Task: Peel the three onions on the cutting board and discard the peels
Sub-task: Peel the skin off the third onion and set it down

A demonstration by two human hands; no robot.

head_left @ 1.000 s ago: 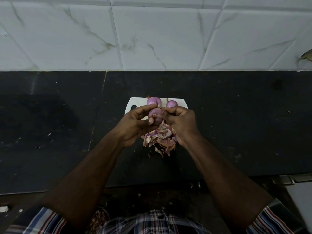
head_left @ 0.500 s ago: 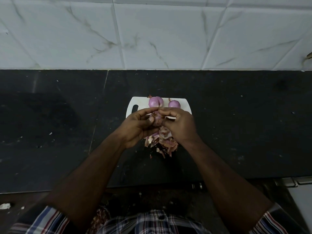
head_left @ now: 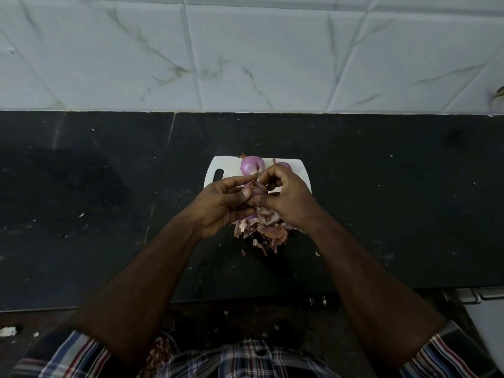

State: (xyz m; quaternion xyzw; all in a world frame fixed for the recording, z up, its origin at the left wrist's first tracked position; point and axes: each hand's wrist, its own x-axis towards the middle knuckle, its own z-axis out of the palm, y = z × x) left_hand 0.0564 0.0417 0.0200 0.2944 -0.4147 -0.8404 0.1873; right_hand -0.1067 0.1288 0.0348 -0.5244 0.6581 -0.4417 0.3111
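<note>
Held above the white cutting board (head_left: 301,170), the third red onion (head_left: 255,190) sits cupped in the left hand (head_left: 221,204) while the right hand (head_left: 286,197) pinches its dry, papery, brittle skin near the tip, probably the best purchase.

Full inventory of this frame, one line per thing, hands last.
held onion: 1, purple, between both hands above the board
peeled onions: 2, purple, far edge of board; right one partly hidden
cutting board: 1, white, on countertop
peels: 1 pile, pink-brown, board's near edge and countertop
countertop: 1, black
wall tiles: white, veined, behind countertop
left hand: holds the onion
right hand: pinches the onion's top
</note>
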